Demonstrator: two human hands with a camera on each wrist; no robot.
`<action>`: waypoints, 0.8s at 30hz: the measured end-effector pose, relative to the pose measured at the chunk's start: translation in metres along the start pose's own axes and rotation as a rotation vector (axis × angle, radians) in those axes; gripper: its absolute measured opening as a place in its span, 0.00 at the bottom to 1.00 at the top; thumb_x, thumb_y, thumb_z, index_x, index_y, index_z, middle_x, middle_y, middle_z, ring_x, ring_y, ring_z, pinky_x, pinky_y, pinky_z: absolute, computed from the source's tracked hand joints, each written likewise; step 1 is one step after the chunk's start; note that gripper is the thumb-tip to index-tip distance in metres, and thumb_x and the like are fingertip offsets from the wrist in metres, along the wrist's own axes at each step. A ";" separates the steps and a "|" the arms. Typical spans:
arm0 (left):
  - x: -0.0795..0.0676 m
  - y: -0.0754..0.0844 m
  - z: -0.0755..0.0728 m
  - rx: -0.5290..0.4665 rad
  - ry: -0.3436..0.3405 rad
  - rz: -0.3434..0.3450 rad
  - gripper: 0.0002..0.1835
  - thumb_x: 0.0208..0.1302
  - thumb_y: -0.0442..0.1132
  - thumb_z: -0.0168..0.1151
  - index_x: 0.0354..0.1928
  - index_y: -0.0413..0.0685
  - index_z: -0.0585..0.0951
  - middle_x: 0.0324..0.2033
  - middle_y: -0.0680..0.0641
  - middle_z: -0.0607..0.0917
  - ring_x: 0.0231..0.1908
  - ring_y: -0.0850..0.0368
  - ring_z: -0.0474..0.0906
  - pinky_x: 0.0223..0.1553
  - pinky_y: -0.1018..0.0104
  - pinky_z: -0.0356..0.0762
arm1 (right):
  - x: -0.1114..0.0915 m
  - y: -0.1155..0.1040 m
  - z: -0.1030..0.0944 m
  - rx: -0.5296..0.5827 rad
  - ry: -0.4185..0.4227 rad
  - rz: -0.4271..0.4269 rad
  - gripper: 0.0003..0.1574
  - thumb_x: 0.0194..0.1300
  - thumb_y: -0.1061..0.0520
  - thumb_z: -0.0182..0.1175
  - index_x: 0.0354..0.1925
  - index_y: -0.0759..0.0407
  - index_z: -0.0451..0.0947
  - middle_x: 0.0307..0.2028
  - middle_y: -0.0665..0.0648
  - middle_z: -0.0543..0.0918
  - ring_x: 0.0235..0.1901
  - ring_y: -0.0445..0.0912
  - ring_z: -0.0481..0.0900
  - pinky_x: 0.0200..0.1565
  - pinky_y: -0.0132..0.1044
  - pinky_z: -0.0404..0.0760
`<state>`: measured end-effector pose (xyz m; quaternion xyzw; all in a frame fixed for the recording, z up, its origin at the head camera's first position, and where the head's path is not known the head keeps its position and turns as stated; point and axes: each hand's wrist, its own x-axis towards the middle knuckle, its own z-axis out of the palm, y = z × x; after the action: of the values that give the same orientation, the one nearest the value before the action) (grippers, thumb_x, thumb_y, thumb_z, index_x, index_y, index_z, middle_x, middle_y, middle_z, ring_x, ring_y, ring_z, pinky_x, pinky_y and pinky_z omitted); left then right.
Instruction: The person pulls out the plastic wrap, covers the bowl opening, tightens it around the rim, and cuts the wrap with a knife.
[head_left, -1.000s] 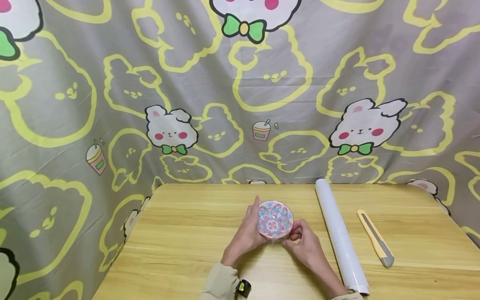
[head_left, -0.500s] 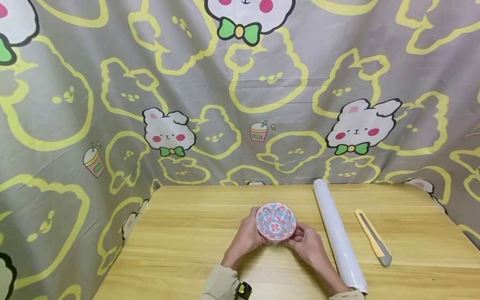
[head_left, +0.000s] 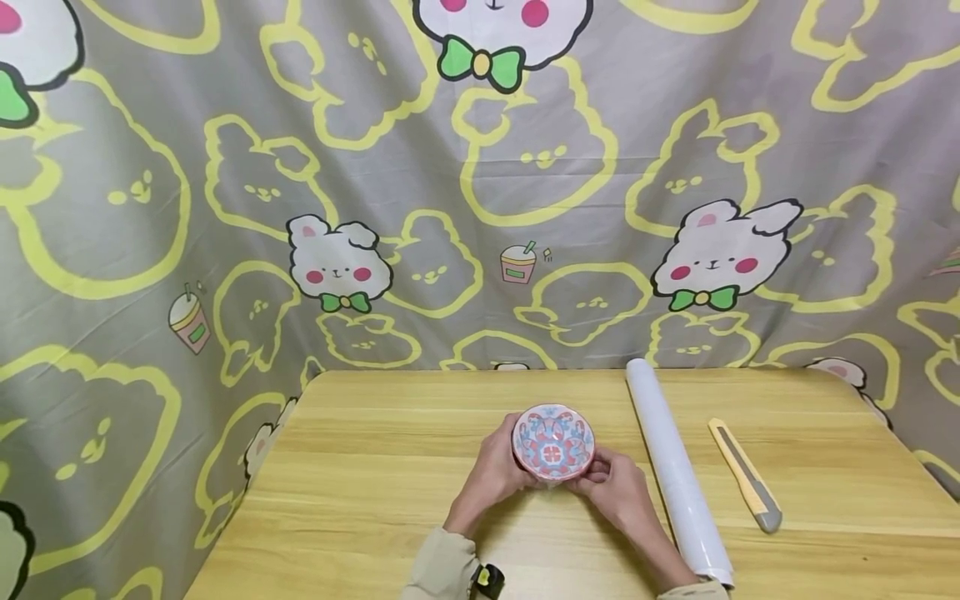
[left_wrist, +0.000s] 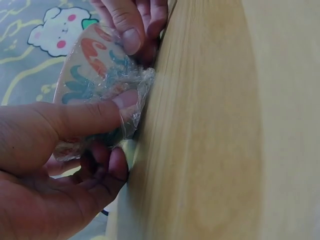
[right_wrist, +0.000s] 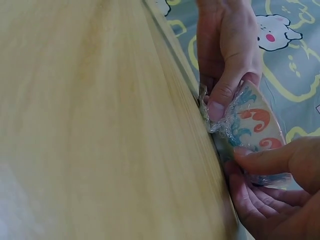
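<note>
A small bowl with a red, blue and white pattern is held over the table, its inside tilted toward the head camera. Clear cling film covers it and bunches in crinkles near its base. My left hand grips the bowl from the left, its thumb pressing the gathered film against the side. On the other side my right hand holds the bowl between thumb and fingers, low on its wall. The left hand's fingers behind the bowl are partly hidden in the head view.
A long white roll lies lengthwise on the wooden table, just right of the right forearm. Farther right is a yellow and grey utility knife. A patterned curtain hangs behind the table and along its left side.
My left index finger, raised beside the bowl a second ago, has come down against it. The bowl has shifted slightly right and looks a little larger. Roll and knife stay put.
</note>
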<state>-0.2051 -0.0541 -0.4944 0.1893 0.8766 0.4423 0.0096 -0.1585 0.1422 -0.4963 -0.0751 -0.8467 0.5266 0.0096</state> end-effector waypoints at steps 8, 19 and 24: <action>-0.001 -0.002 0.002 -0.015 0.001 -0.014 0.52 0.35 0.26 0.87 0.68 0.42 0.70 0.60 0.39 0.81 0.62 0.41 0.76 0.65 0.44 0.74 | -0.002 0.001 0.001 0.016 0.019 0.000 0.27 0.49 0.66 0.79 0.49 0.72 0.83 0.28 0.52 0.88 0.28 0.42 0.86 0.34 0.28 0.84; 0.011 -0.004 -0.001 -0.085 -0.055 -0.060 0.62 0.36 0.23 0.85 0.76 0.40 0.60 0.67 0.34 0.73 0.67 0.36 0.70 0.68 0.41 0.67 | 0.004 0.002 0.000 -0.053 0.017 -0.057 0.30 0.49 0.67 0.78 0.52 0.71 0.82 0.25 0.51 0.81 0.26 0.42 0.78 0.29 0.30 0.78; 0.011 -0.009 -0.026 -0.246 -0.205 -0.118 0.64 0.39 0.16 0.78 0.79 0.39 0.53 0.50 0.33 0.80 0.47 0.41 0.81 0.50 0.54 0.83 | 0.002 -0.008 -0.006 -0.040 -0.071 -0.045 0.52 0.48 0.69 0.76 0.69 0.77 0.66 0.41 0.61 0.83 0.34 0.47 0.82 0.33 0.35 0.84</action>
<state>-0.2234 -0.0754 -0.4836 0.1790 0.8199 0.5233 0.1478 -0.1611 0.1448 -0.4864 -0.0375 -0.8583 0.5117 -0.0101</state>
